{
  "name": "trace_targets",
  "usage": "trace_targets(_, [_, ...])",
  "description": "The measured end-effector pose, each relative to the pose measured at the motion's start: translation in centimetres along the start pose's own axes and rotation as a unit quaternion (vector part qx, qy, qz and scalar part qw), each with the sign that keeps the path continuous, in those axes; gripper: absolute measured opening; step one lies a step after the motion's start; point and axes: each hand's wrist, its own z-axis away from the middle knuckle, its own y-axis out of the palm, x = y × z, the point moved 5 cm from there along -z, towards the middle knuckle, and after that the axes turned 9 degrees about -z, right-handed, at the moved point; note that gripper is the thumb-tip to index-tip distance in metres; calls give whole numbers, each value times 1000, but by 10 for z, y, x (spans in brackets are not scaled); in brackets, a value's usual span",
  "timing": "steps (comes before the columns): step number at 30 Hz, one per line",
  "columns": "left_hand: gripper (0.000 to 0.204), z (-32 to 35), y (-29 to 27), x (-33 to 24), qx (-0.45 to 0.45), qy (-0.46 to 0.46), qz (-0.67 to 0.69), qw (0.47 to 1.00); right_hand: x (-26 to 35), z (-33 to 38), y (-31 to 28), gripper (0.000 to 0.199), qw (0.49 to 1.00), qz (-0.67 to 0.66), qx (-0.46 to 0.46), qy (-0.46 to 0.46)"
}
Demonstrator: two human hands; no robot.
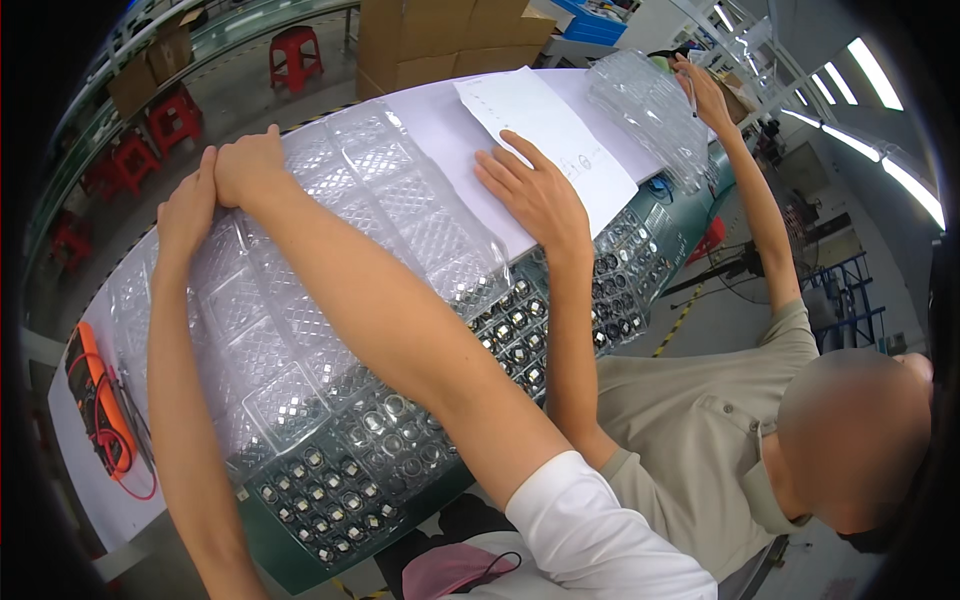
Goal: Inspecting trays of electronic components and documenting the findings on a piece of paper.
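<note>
Large clear plastic trays [300, 330] with a diamond-textured surface cover much of the white table. My left hand [186, 212] is closed at their far left edge, its fingertips up against my other hand. Beside it my right hand [248, 168] is closed at the same edge, knuckles up; the fingertips of both are partly hidden. My right forearm crosses over the trays. Along the near side, compartments hold rows of small square metallic components [325, 500] in dark round seats. Clear empty-looking round pockets [395, 430] sit beside them.
An orange multimeter [100, 400] with red leads lies at the left. A co-worker at the right rests one hand [535, 195] on a white paper sheet [560, 140]; the other holds a pen near stacked clear trays [650, 110]. Cardboard boxes [440, 45] and red stools [295, 55] stand beyond.
</note>
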Motion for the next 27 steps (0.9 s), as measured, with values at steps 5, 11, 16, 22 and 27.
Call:
trace_targets(5, [67, -3, 1, 4, -4, 6, -2, 1000, 2, 1, -1, 28, 1000, 9, 8, 10])
trace_targets(11, [67, -2, 3, 1, -5, 3, 1, 1000, -1, 0, 1, 27, 1000, 11, 1, 9])
trace_targets(16, [67, -5, 3, 7, -15, 11, -15, 1000, 2, 1, 0, 27, 1000, 14, 10, 1])
trace_targets(22, [64, -10, 12, 10, -39, 50, -34, 997, 0, 1, -1, 28, 1000, 8, 20, 8])
trace_targets(27, [60, -10, 7, 9, -9, 30, -35, 999, 1, 1, 0, 29, 1000, 7, 18, 4])
